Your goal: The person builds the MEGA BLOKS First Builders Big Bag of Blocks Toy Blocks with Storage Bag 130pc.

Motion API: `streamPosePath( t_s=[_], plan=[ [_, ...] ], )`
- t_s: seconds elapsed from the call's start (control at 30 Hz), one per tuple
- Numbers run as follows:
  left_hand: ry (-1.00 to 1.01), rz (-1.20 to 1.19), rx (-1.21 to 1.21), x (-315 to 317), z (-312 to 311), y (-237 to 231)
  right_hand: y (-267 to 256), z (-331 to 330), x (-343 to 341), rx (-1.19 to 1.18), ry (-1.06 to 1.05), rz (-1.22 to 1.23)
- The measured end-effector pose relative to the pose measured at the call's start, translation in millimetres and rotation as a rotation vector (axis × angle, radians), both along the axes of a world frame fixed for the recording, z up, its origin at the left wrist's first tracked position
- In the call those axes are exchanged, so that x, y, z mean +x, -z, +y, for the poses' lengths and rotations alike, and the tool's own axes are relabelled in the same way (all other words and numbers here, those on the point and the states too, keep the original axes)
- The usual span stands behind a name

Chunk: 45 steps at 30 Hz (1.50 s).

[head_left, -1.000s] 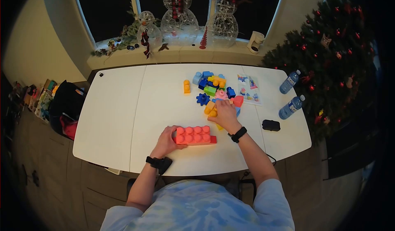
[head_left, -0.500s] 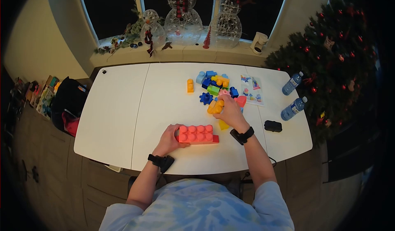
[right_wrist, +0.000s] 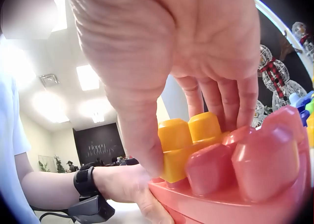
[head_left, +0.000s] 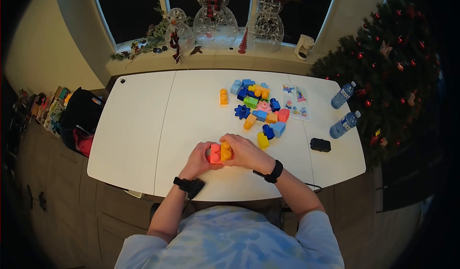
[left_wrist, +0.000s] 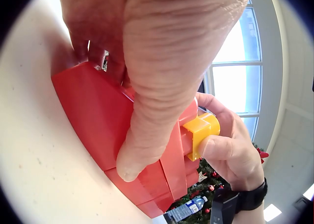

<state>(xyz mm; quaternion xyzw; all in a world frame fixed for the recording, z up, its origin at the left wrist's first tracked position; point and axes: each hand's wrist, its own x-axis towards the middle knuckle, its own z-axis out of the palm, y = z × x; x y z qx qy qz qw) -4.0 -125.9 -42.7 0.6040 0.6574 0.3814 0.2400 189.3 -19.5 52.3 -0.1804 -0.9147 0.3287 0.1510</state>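
My left hand (head_left: pixel 195 161) grips the pink block (head_left: pixel 215 155) from its left end, and its thumb lies along the block's red side (left_wrist: pixel 93 116) in the left wrist view. Between thumb and fingers, my right hand (head_left: pixel 247 153) pinches a two-stud orange block (head_left: pixel 226 151). In the right wrist view this orange block (right_wrist: pixel 175 158) sits upright on or among the pink studs (right_wrist: pixel 265 165); how far it is pressed down cannot be told. The right hand hides the pink block's right part in the head view.
Loose blocks lie beyond the hands, including a blue gear-shaped one (head_left: pixel 242 111), a yellow one (head_left: pixel 262 140) and a separate orange one (head_left: pixel 224 97). A picture sheet (head_left: pixel 296 102), two water bottles (head_left: pixel 343 95) and a black case (head_left: pixel 320 145) are at the right.
My right hand has left the pile with an orange block and come down left to the pink block. The left hand still grips the pink block.
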Motion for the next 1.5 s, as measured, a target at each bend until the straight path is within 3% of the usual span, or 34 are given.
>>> streamPosePath(
  t_s=[0.37,0.97,1.23,1.27,1.33,1.4,1.5],
  plan=[
    [-0.007,-0.02,-0.013,2,-1,-3,19,3,-7,-0.005,0.026,-0.071],
    [-0.011,0.015,-0.026,0,-1,-1,29,6,-6,0.057,0.013,0.029],
    [-0.013,-0.01,-0.033,2,-2,-5,21,4,-5,0.052,0.032,-0.058],
    [-0.018,-0.026,-0.047,3,-1,-8,16,7,-3,0.06,0.032,-0.055],
    [-0.016,0.002,-0.051,3,-1,-8,2,18,3,-0.177,-0.069,-0.108],
    [-0.02,0.027,-0.054,3,0,-11,-11,39,10,-0.16,-0.043,-0.085],
    [0.056,-0.177,-0.08,3,1,-20,-15,84,14,-0.145,0.039,-0.072]
  ],
)
